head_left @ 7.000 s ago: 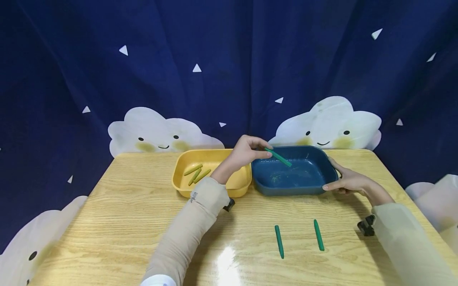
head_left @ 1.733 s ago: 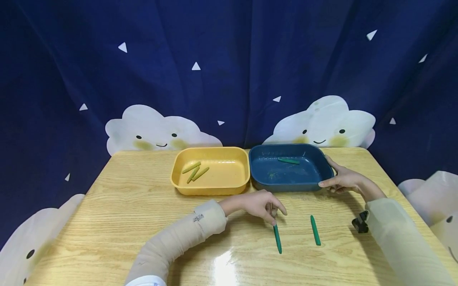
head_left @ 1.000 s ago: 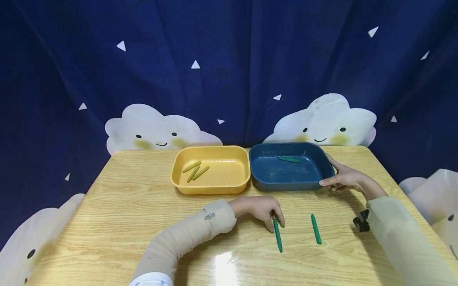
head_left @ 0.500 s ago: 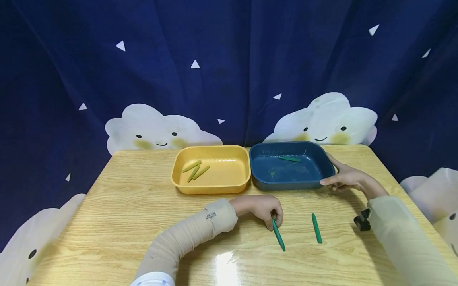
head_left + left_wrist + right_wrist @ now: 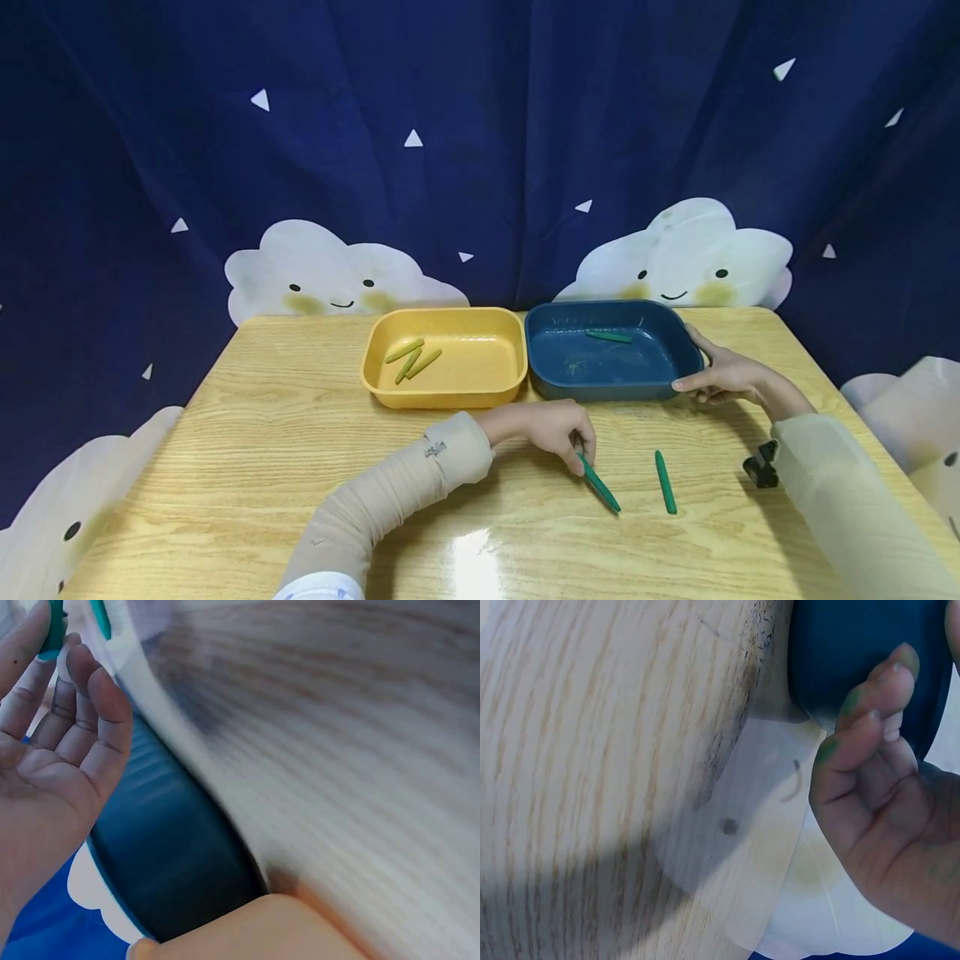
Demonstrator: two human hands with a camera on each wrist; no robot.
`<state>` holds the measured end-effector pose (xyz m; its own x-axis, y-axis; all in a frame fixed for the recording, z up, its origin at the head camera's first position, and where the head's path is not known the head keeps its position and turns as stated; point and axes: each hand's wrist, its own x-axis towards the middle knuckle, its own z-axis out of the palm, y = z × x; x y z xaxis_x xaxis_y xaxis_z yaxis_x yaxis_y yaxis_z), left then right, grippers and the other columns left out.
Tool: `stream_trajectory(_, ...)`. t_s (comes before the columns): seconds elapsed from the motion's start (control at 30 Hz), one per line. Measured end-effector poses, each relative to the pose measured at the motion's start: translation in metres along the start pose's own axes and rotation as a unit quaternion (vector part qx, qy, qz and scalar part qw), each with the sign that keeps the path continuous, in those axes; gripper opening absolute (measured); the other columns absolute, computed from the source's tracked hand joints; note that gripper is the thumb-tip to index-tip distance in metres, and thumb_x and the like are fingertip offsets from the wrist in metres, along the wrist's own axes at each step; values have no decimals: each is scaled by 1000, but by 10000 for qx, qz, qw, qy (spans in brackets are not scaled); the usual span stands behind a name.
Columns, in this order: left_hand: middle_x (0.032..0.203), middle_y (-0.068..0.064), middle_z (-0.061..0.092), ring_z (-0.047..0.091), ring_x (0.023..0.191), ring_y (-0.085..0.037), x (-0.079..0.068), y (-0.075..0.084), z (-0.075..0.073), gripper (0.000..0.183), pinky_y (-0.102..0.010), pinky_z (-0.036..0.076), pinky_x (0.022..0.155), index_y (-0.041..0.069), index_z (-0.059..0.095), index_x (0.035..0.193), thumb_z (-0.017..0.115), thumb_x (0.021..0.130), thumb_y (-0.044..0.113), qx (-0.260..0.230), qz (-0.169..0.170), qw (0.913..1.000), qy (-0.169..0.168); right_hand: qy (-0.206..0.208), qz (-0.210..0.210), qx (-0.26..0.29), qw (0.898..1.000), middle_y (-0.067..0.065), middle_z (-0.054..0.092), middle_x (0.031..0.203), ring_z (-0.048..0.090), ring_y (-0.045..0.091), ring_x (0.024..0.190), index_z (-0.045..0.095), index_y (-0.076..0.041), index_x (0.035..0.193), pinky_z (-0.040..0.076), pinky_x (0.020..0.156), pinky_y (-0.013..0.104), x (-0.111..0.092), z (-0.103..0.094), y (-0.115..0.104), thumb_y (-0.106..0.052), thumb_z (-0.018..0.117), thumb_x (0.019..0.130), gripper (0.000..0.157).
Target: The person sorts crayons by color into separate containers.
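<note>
My left hand (image 5: 558, 429) pinches the upper end of a green crayon (image 5: 600, 485) between thumb and fingers, low over the table; its free end slants toward the front right. The left wrist view shows that crayon (image 5: 52, 634) at the fingertips. With my right hand (image 5: 723, 375) I hold the right end of a dark blue bin (image 5: 600, 391), thumb at its front corner and a finger along its side. Inside the bin lies a green crayon. A separate green crayon (image 5: 666, 483) rests on the table, right of my left hand.
A yellow bin (image 5: 442, 400) stands left of the blue one, right up against it, with several olive-yellow crayons (image 5: 423, 364) in its left half. Behind the wooden table (image 5: 247, 467) hangs a dark blue curtain (image 5: 465, 75) with clouds.
Earlier the left hand held a green crayon over the blue bin; now one lies inside. The hand came down to the table, pinched another crayon and swung its free end right. The right hand stayed.
</note>
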<state>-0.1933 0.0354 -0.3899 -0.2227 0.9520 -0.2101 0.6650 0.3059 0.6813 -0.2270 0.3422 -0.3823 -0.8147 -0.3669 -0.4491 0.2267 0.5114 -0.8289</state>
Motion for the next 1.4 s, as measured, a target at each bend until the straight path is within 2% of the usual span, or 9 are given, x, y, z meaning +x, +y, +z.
stream_trajectory(0.23, 70, 5, 64, 53, 62, -1, -3, 7, -14, 7, -13, 45, 60, 4, 72, 82, 71, 79, 10, 52, 343, 9988, 336, 7, 0, -2, 10000, 9, 55, 64, 48, 17, 53, -35, -26, 135, 37, 49, 29, -1, 0, 0, -20, 68, 83, 115)
stream_trajectory(0.6, 75, 3, 66, 56, 65, -2, -3, 15, -35, 6, -15, 46, 62, 5, 71, 83, 71, 79, 9, 74, 468, 9948, 899, 55, 19, -22, 10000, 10, 56, 65, 49, 17, 53, -34, -27, 135, 38, 50, 30, -1, 2, 0, -20, 68, 82, 115)
stream_trajectory(0.93, 75, -1, 66, 55, 65, -5, -6, 23, -57, 7, -16, 46, 62, 4, 71, 84, 71, 79, 8, 91, 332, 9932, 1113, 86, 40, -68, 9999, 10, 56, 64, 49, 17, 53, -34, -28, 135, 38, 50, 31, -2, 1, -2, -20, 68, 83, 114)
stream_trajectory(1.13, 77, 0, 65, 55, 66, -8, -12, 25, -66, 8, -17, 46, 63, 4, 71, 86, 70, 79, 9, 81, 176, 9900, 1400, 49, 15, -35, 10000, 9, 56, 65, 49, 17, 53, -34, -27, 135, 39, 50, 30, 1, 1, 0, -20, 67, 83, 114)
stream_trajectory(1.4, 80, -3, 66, 56, 69, -8, -18, 17, -75, 10, -18, 46, 65, 3, 71, 88, 70, 80, 9, 95, 156, 9843, 1756, 208, 89, -491, 9985, -1, 40, 57, 42, 15, 48, -32, -30, 135, 40, 47, 31, -1, -1, -1, -25, 69, 82, 114)
